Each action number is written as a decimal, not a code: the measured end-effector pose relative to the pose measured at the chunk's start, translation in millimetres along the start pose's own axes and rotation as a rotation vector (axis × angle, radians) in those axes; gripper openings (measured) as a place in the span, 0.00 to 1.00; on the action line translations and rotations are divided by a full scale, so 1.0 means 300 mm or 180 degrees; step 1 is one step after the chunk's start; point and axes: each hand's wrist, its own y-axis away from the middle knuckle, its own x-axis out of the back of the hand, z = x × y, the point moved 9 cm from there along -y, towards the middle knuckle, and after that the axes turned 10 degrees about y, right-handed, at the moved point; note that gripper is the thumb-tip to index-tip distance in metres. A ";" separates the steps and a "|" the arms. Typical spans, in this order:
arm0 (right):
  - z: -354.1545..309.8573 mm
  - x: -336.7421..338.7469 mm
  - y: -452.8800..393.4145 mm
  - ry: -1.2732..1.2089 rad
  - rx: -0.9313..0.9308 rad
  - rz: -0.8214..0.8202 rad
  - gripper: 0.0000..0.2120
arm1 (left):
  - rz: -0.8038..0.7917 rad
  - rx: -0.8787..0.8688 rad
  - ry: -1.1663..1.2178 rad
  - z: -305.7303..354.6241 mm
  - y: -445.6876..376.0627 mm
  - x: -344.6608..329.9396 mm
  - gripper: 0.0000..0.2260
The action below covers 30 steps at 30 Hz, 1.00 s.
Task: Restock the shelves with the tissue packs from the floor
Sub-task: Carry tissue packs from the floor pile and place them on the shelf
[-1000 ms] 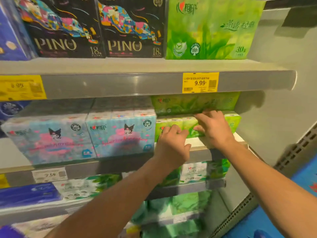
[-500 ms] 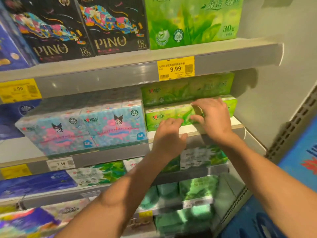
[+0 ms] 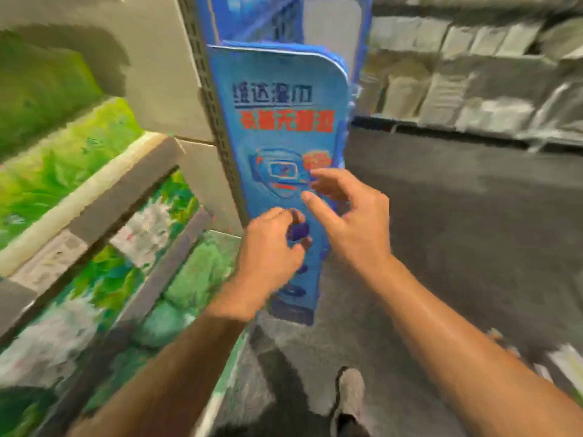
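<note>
The view is blurred by motion. Green tissue packs (image 3: 60, 171) fill the shelves (image 3: 104, 197) on my left, with more green and white packs (image 3: 132, 279) on the lower levels. Both hands hang in the air in front of me, away from the shelf and holding nothing. My left hand (image 3: 271, 250) has loosely curled fingers. Just to its right, my right hand (image 3: 350, 222) has its fingers spread and relaxed. No pack on the floor is plainly in view.
A blue advertising panel (image 3: 280, 127) sticks out from the shelf end right behind my hands. The dark aisle floor (image 3: 457, 222) opens to the right, with grey shelving (image 3: 473, 89) across it. My shoe (image 3: 350, 395) shows at the bottom. Pale blurred shapes (image 3: 564, 364) lie at the lower right.
Both hands have come off the green pack on the shelf and pulled back. My view has swung right, from the shelf front to the shelf end and aisle.
</note>
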 end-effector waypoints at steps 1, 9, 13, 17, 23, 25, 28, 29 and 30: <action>0.065 0.110 0.083 0.0167 -0.0227 0.0123 0.14 | -0.0307 -0.0106 0.0091 0.080 0.020 -0.108 0.15; 0.436 1.056 0.969 0.1138 -0.2121 0.1260 0.15 | -0.2394 -0.1284 0.0500 0.915 0.496 -0.906 0.19; 0.455 1.486 1.557 0.1646 -0.2937 0.1547 0.19 | -0.3221 -0.1608 0.0634 1.313 0.957 -1.271 0.19; 0.412 1.861 2.185 0.2022 -0.3749 0.1868 0.19 | -0.4058 -0.1752 0.0764 1.646 1.510 -1.526 0.22; 0.419 2.157 2.890 0.2054 -0.4908 0.2097 0.22 | -0.4870 -0.1941 0.0338 1.871 2.082 -1.801 0.26; 0.477 2.205 3.010 0.2021 -0.5058 0.2066 0.22 | -0.4950 -0.1929 0.0169 1.900 2.145 -1.904 0.26; 0.618 2.244 3.137 0.1810 -0.5309 0.1879 0.25 | -0.5085 -0.1764 -0.0032 1.931 2.194 -2.097 0.26; 0.678 2.256 3.177 0.1742 -0.5381 0.1833 0.25 | -0.5113 -0.1721 -0.0087 1.944 2.206 -2.179 0.25; 0.741 2.268 3.216 0.1680 -0.5446 0.1803 0.26 | -0.5146 -0.1699 -0.0147 1.955 2.221 -2.269 0.25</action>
